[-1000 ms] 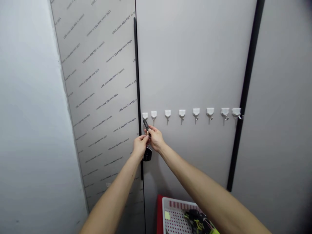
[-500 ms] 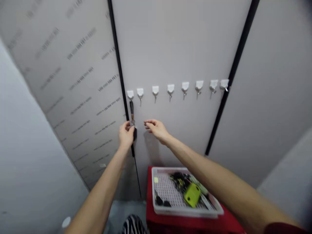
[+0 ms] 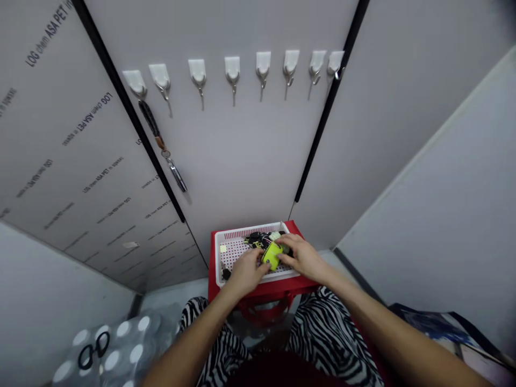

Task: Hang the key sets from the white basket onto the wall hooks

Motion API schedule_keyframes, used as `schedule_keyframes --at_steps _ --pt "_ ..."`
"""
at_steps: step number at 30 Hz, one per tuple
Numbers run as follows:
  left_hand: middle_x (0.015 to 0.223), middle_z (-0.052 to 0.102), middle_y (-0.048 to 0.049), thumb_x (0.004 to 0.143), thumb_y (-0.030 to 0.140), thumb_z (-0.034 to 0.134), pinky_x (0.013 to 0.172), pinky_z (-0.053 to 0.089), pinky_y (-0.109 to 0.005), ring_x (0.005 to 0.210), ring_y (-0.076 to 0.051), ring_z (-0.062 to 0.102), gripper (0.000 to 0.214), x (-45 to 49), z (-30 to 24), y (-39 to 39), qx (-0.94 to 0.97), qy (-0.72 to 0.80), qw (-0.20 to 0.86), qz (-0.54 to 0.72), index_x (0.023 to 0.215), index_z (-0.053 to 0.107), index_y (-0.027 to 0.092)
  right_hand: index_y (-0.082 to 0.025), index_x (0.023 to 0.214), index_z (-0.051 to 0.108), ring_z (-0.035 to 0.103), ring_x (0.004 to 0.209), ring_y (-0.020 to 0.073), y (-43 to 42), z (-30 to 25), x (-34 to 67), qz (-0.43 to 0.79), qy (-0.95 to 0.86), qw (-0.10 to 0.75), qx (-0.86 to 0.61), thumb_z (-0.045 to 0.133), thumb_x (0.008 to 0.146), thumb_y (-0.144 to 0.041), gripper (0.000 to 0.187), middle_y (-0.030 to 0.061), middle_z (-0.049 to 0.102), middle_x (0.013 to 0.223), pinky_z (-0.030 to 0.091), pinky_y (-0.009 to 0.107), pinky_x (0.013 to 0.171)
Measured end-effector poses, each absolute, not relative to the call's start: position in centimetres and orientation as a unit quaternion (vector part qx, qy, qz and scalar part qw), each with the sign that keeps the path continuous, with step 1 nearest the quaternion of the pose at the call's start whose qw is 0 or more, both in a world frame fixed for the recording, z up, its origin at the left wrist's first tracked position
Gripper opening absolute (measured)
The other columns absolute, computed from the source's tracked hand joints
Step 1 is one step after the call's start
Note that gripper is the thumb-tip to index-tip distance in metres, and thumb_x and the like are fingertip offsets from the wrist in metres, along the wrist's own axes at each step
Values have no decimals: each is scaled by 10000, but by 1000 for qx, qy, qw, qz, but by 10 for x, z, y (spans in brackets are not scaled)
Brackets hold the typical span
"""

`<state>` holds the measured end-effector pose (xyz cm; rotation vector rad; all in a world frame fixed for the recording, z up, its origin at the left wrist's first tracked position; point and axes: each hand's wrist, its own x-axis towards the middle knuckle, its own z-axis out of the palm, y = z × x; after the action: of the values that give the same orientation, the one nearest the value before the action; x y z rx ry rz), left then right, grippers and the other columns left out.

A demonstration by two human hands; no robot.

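Note:
My left hand (image 3: pixel 247 270) and my right hand (image 3: pixel 303 259) are both over a white plastic basket (image 3: pixel 218 252). Between them is a small lime-green case (image 3: pixel 272 257), gripped from the left and the right by bent fingers. Dark keys and key fobs (image 3: pixel 257 238) lie in the basket just behind it, too small to tell apart. On the wall, a keychain with a black braided strap (image 3: pixel 150 119) and a metal piece hangs from the leftmost hook (image 3: pixel 136 84), away from both hands.
Several white hooks (image 3: pixel 197 72) run in a row along the grey wall panel. Under the basket stands a red box or bag (image 3: pixel 213 269). Wrapped bottles (image 3: pixel 129 344) are on the floor at the left, and a dark bag (image 3: pixel 439 328) sits at the lower right.
My left hand has left the hanging keychain, and both hands have come down to the basket and taken hold of the lime-green case. The view has tilted downward.

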<state>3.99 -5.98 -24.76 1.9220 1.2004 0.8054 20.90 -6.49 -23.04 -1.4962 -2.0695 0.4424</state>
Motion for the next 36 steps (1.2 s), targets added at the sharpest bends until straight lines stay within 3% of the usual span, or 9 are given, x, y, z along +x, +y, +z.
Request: schedule_keyframes --at_steps 3,6,12,15,21,27,36 --pt "743 544 -34 587 267 493 650 313 -257 707 -163 473 276 55 -254 -61 740 488 358 295 853 499 195 -184 891 521 415 865 175 -63 -237 205 128 -767 274 -566 491 607 -221 288 69 490 901 323 310 750" --pt "666 538 -10 543 201 519 620 314 -243 640 -142 468 320 58 -255 -59 713 494 392 305 861 497 191 -185 772 549 434 798 160 -59 -240 199 138 -757 300 -563 455 635 -203 167 55 498 808 339 298 712" --pt "621 543 -19 537 185 484 525 348 -214 535 -95 466 209 38 -242 -49 429 448 682 388 731 525 122 -164 649 514 463 687 128 -51 -239 197 225 -671 445 -549 401 656 -213 124 26 514 706 360 251 647" --pt "632 557 -24 543 187 475 485 352 -204 518 -89 475 212 23 -226 -45 310 404 735 448 741 523 126 -162 678 514 471 647 124 -47 -242 197 277 -619 478 -558 401 647 -223 132 16 526 680 368 250 623" --pt "657 570 -24 572 166 439 485 377 -213 516 -85 479 158 13 -198 -40 295 343 762 464 693 536 136 -180 871 509 470 774 138 -41 -229 177 387 -623 483 -479 428 628 -198 257 24 539 828 350 270 717" --pt "644 569 -31 569 157 432 459 373 -209 506 -88 480 163 7 -183 -38 318 320 758 472 680 547 124 -172 722 557 472 637 116 -36 -200 153 499 -648 428 -386 431 643 -248 167 -2 551 641 364 234 602" --pt "641 576 -26 525 132 489 559 377 -213 575 -101 496 175 -26 -173 -35 404 407 668 474 677 571 109 -146 625 540 431 523 67 -25 -147 172 502 -630 428 -410 449 638 -256 144 -24 513 557 327 186 521"
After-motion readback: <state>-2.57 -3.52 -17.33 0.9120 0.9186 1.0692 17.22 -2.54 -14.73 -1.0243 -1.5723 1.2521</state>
